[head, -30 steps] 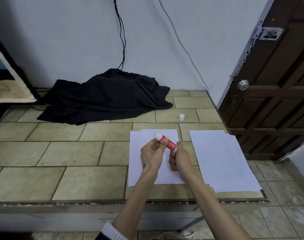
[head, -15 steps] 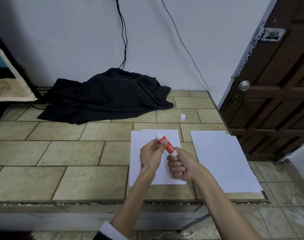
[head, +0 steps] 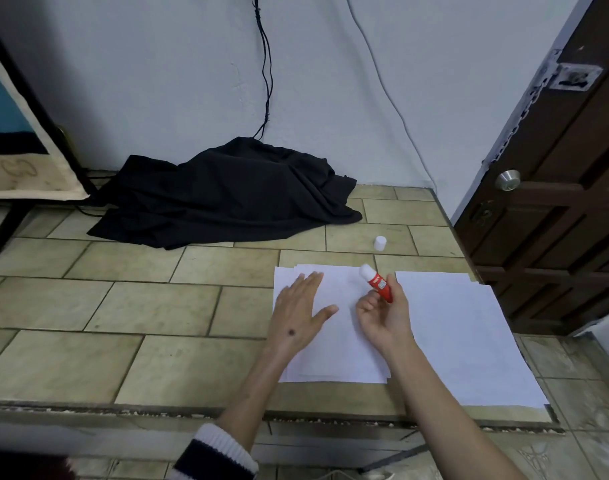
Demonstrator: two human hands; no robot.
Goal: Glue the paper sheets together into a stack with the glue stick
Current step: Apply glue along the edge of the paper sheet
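Note:
A small stack of white paper sheets (head: 337, 355) lies on the tiled counter in front of me. My left hand (head: 299, 313) rests flat on its left part, fingers straight. My right hand (head: 382, 313) grips a red glue stick (head: 377, 284) just above the stack's right side, its white glue tip pointing up and away. A second pile of white sheets (head: 462, 334) lies to the right. The glue stick's white cap (head: 379, 243) stands on the counter behind the sheets.
A crumpled black cloth (head: 223, 195) lies at the back of the tiled counter (head: 123, 306), with cables hanging down the wall above it. A dark wooden door (head: 556, 188) stands at the right. The counter's front edge runs below the sheets.
My left hand has let go of the glue stick and dropped flat onto the left stack. My right hand now holds the stick alone, slightly further right.

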